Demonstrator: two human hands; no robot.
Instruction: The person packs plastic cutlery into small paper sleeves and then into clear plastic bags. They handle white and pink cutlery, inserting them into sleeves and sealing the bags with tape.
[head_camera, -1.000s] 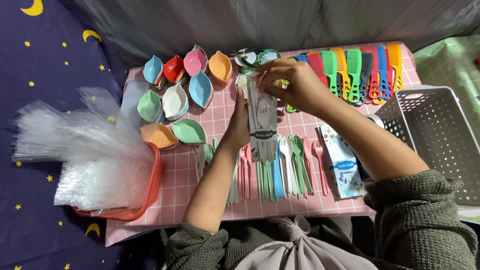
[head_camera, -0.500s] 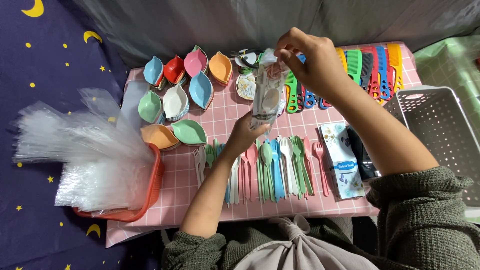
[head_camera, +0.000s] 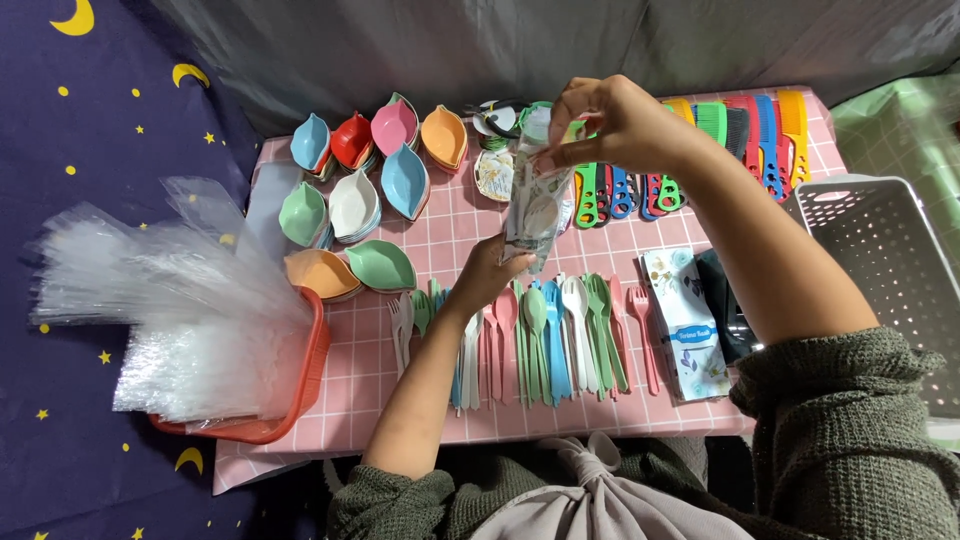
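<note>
Fingers of the right hand (head_camera: 610, 120), near the top centre of the frame, pinch the upper edge of a clear plastic bag (head_camera: 535, 205) that hangs down from them with white cutlery showing through it. Below it, the left hand (head_camera: 490, 275) closes its fingers on the bag's lower end, so the bag is stretched upright between the two hands, above the middle of the pink checked tablecloth (head_camera: 450, 225).

Just under the left hand, a row of plastic spoons and forks (head_camera: 540, 340) in pink, green, blue and white lies side by side along the lower centre of the table. To the upper left of the hands sit stacks of leaf-shaped bowls (head_camera: 375, 190) in blue, red, pink, orange, white and green. Behind the right hand, along the upper right of the table, lie coloured combs (head_camera: 765, 130), and beneath the hand a row of small coloured bottle openers (head_camera: 625, 195). A flat floral packet (head_camera: 690, 320) lies at centre right, next to a dark packet. A red basket (head_camera: 300, 380) full of clear bags (head_camera: 170, 310) stands at the left edge of the table, and a white slotted basket (head_camera: 890, 270) stands at the right edge of the frame.
</note>
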